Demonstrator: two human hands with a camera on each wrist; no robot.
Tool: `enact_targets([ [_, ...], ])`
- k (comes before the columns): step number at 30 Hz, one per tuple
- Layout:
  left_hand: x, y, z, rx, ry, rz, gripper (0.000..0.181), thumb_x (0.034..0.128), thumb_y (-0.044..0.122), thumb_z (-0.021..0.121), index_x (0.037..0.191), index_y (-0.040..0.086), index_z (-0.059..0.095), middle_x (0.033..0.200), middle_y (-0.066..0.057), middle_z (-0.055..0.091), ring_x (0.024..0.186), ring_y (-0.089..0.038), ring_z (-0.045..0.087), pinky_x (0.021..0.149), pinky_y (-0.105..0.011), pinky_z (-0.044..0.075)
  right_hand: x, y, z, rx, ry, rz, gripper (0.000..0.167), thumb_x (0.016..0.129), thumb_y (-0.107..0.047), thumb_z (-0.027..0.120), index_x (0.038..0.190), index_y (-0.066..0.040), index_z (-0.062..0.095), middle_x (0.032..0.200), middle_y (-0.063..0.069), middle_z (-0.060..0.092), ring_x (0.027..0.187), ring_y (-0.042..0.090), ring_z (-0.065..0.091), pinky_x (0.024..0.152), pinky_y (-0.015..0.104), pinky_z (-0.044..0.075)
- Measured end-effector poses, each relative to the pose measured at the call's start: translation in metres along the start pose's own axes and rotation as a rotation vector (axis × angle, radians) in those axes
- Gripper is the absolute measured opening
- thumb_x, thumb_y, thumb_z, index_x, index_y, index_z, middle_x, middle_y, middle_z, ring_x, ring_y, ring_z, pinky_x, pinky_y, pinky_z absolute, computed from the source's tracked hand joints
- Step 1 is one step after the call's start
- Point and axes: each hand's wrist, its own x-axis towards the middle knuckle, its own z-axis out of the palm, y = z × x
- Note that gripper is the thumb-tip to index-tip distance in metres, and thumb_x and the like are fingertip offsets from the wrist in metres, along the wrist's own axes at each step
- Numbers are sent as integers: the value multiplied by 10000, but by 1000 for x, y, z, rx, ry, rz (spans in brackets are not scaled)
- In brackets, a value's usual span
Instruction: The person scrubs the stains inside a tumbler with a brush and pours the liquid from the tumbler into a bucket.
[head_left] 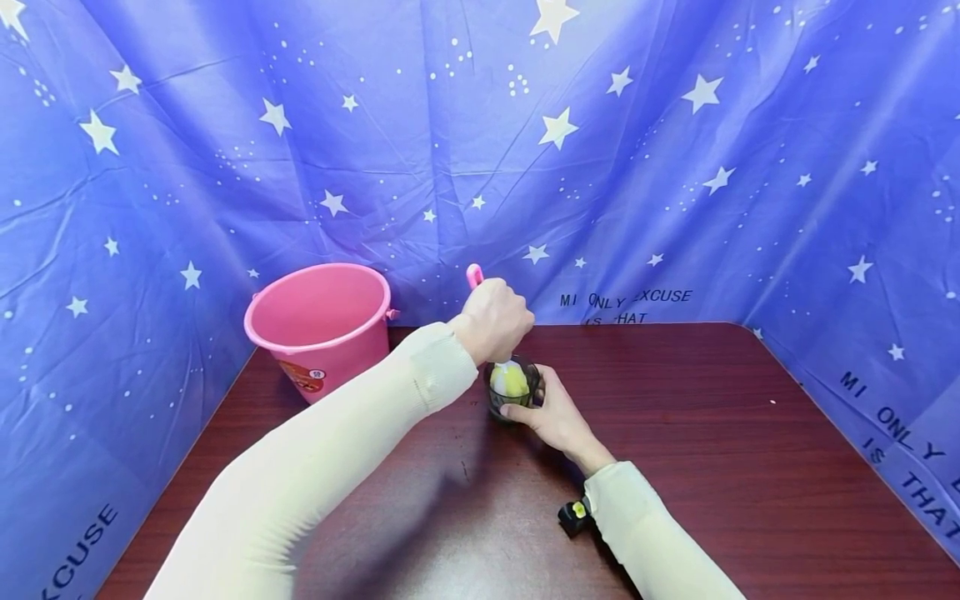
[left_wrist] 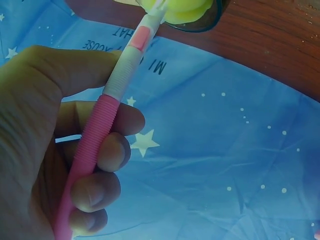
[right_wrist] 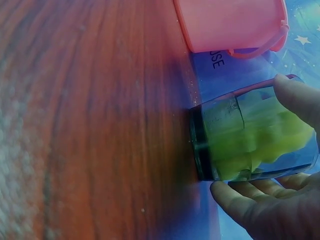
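Right of the bucket [head_left: 352, 358], the right hand [head_left: 558, 421] clasps a glass [right_wrist: 230, 135]; the left hand [head_left: 495, 318] grips a brush [head_left: 510, 381], head inside. Only the left wrist view shows its ribbed handle [left_wrist: 94, 132].

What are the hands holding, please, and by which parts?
Left hand: a pink-and-white brush, by its ribbed handle. Right hand: a dark transparent cup, by its sides.

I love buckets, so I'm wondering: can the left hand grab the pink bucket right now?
Probably not as it is: the left hand grips a pink-and-white handle. If that were put down, likely yes: the pink bucket stands close by, and nothing seems to block its rim.
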Motion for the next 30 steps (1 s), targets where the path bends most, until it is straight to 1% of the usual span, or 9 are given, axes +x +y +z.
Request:
enact_targets([
  [3,0,2,-2,1,2,6,177,752,267,606,891,254,715,786,42,667,675,-141,578,591,-341,467,-7,-13,-1,-3,-8,-3,727,778,-74,773,1350,20,334,1265,190,492,1113,305,542,952,446,426],
  [6,1,4,-4,6,4,10,173,759,277,607,894,259,714,790,49,670,687,-140,586,601,-340,470,-13,-25,-1,-19,-11,-4,705,789,-58,754,1345,35,330,1264,198,490,1113,305,538,956,446,423],
  [10,2,6,-7,10,0,6,154,762,276,609,877,259,710,782,56,665,685,-134,583,595,-340,472,-16,-29,0,-34,-7,5,695,792,-59,748,1343,26,333,1265,196,489,1119,312,533,964,451,413],
  [15,5,7,-10,19,0,-12,156,796,231,577,867,261,713,791,64,669,683,-124,576,581,-326,464,-16,-30,-1,-35,2,7,696,784,-63,759,1339,18,346,1270,197,488,1127,323,524,980,465,394],
  [19,8,7,-10,21,5,-14,179,823,202,557,874,259,719,806,62,678,685,-124,581,581,-323,462,-15,-29,-1,-35,2,10,693,785,-66,761,1337,15,350,1273,195,488,1138,321,514,990,467,383],
  [24,10,6,-10,16,-8,-25,185,833,193,552,881,263,716,826,59,682,702,-129,589,602,-333,469,-14,-29,-1,-30,-5,17,695,786,-69,760,1339,11,347,1275,189,483,1138,318,514,984,465,387],
  [26,10,5,-9,13,-15,-31,184,833,194,554,885,263,716,836,57,684,708,-131,590,608,-335,471,-13,-26,-1,-32,-8,11,698,789,-74,757,1342,17,341,1277,193,479,1129,317,520,975,470,394],
  [30,11,3,-7,16,-25,-37,178,834,197,563,897,261,717,844,54,683,708,-124,589,609,-329,471,-4,-9,0,-21,-2,14,724,778,-106,779,1350,-16,345,1285,174,475,1119,305,530,965,460,404],
])
